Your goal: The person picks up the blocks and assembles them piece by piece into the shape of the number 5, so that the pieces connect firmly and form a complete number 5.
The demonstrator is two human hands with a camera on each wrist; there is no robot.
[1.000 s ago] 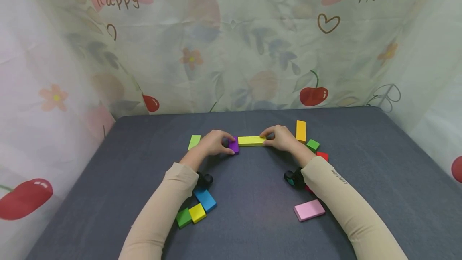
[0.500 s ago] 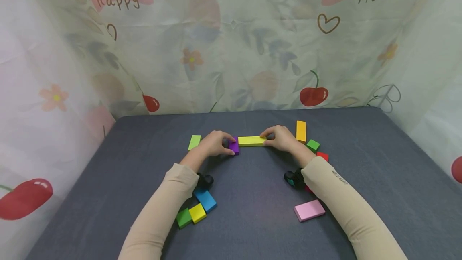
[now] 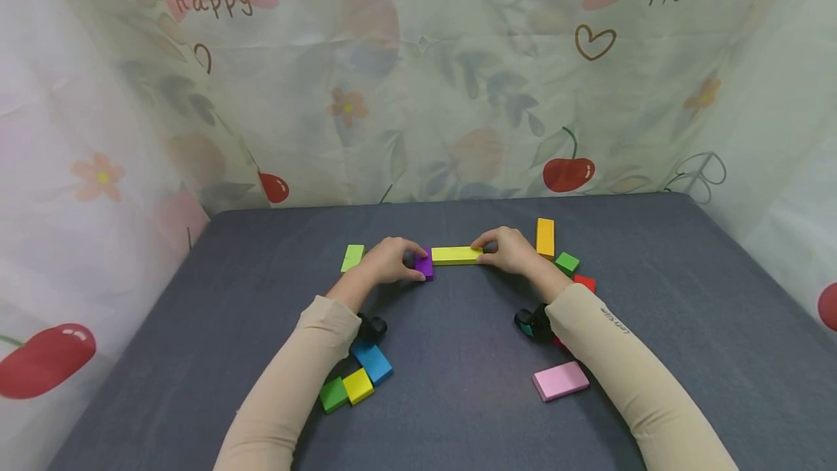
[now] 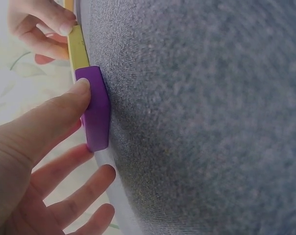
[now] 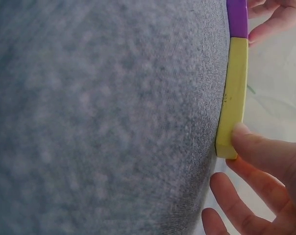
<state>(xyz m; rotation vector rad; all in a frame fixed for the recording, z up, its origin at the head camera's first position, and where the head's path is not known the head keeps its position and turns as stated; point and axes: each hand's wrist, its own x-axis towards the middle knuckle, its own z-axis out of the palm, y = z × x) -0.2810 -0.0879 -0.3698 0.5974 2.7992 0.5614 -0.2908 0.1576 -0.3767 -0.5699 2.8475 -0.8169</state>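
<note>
Between thumb and fingers my left hand pinches a purple block, which lies on the dark grey cloth. A long yellow block meets its right side, end against face. My right hand pinches the far right end of this yellow block. In the left wrist view the left thumb presses the face of the purple block, while the lower fingers spread free. From the right wrist, the yellow block lines up with the purple block, and the right thumb lies near its end.
A light green block lies left of the left hand. Orange, green and red blocks lie beyond the right forearm. Nearer are a pink block and blue, yellow and green blocks.
</note>
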